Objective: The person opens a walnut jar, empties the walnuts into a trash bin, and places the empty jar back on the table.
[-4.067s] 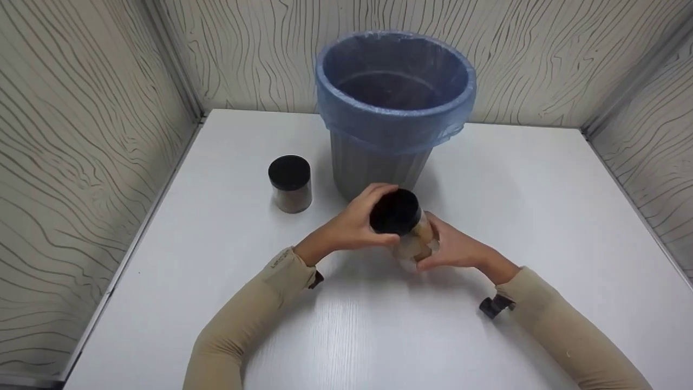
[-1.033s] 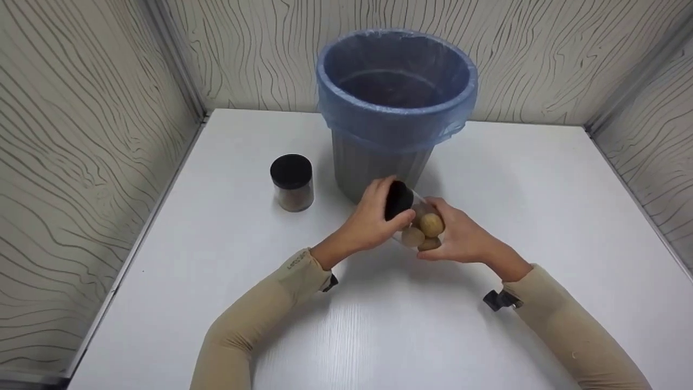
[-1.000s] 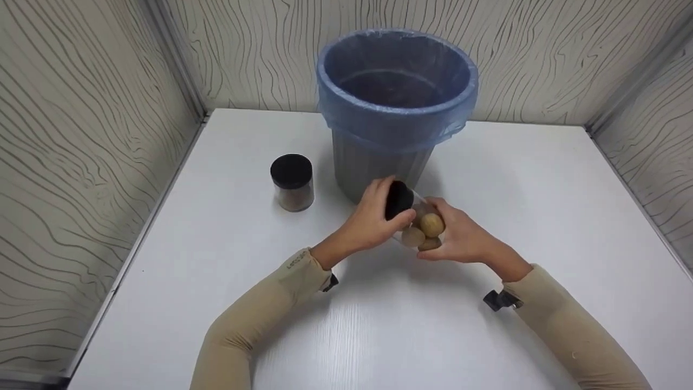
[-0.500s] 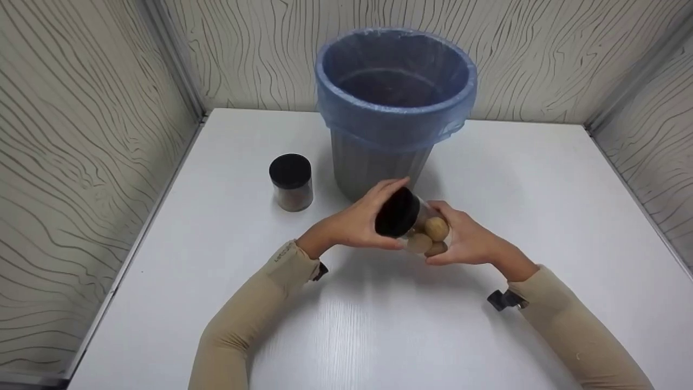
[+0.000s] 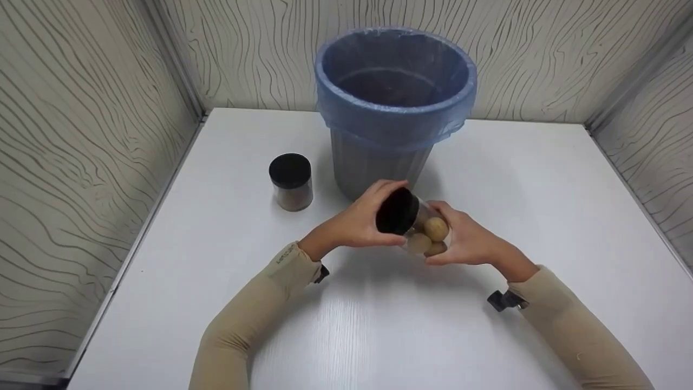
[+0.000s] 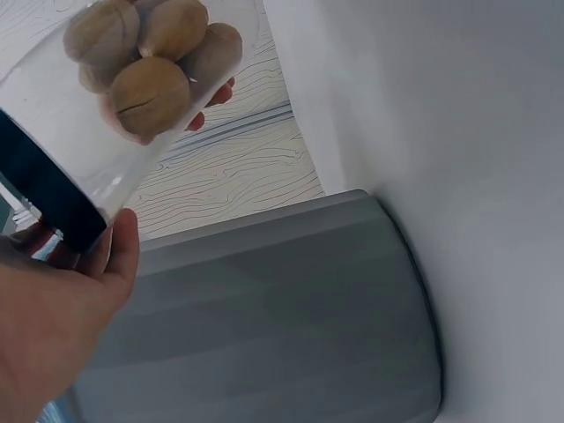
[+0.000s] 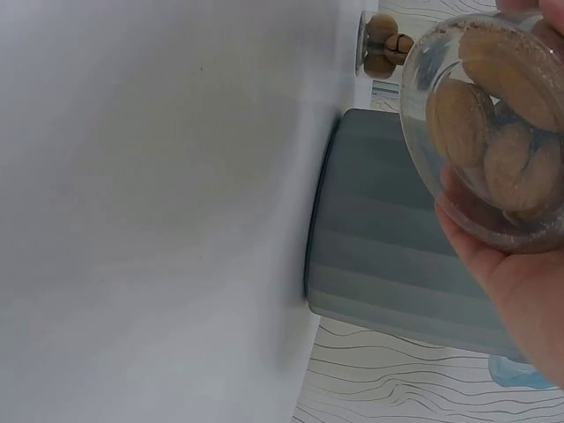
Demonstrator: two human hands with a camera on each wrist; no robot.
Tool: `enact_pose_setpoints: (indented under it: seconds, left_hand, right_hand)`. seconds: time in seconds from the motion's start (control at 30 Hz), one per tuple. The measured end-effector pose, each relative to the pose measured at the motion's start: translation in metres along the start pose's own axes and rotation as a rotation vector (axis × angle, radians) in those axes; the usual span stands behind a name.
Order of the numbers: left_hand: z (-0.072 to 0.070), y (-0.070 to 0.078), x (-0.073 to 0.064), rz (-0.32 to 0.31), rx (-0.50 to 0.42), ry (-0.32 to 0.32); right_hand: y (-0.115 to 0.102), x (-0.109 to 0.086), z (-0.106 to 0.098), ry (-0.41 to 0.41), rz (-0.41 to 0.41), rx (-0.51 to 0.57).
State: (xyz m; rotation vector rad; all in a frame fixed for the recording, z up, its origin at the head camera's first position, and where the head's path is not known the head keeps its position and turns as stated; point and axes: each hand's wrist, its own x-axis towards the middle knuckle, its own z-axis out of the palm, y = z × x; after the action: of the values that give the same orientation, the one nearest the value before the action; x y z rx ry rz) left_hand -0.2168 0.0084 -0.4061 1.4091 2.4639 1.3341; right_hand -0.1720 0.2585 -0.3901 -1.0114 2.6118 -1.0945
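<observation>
Tipped further onto its side than a few seconds ago, the clear jar (image 5: 421, 216) has turned its black lid (image 5: 397, 211) toward the left, and the nuts in brown shells (image 5: 436, 229) show more plainly at its lower end. Two tan sleeves (image 5: 254, 303) reach in on the near side of the bin (image 5: 373, 165), and the hands meet at the jar, just in front of the bin's foot. Thumb and fingers of the left hand (image 5: 363, 219) are spread wide and curved round the lid; the right hand (image 5: 468, 238) is bent round the base end, thumb and fingers parted by the jar's girth. What a next move seems to depend on is the jar's long axis: it slants from the lid, before the bin's foot, down to the base, out past the bin's right side, with one hand at each end and neither nearer. It appears held off the table (image 5: 433, 336); whether the left knuckles touch the bin cannot be told. Room for the right hand lies right of the bin, over plain white tabletop; left of the bin, an upright second jar (image 5: 291, 183) narrows the left hand's space. Blue liner (image 5: 398, 122) folds over the bin's rim, well above the jar, and behind the bin the table's far edge meets wood-patterned wall panels (image 5: 243, 54).
</observation>
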Motion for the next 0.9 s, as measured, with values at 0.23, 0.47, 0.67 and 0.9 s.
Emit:
enact_pose_setpoints:
  seconds: [0.23,0.47,0.67,0.9]
  left_hand:
    - [0.004,0.000,0.000,-0.071,0.016,0.049]
    - [0.007,0.003,0.002,-0.114,0.073,0.092]
    - [0.009,0.007,0.003,-0.199,0.106,0.101]
    - [0.002,0.004,0.000,-0.129,0.010,0.010]
  right_hand:
    - [-0.002,0.002,0.000,0.011,0.033,-0.020]
    - [0.026,0.002,0.006,0.050,0.009,-0.037]
    - [0.041,0.001,0.010,0.093,-0.029,-0.079]
    - [0.040,0.000,0.008,0.051,0.020,-0.045]
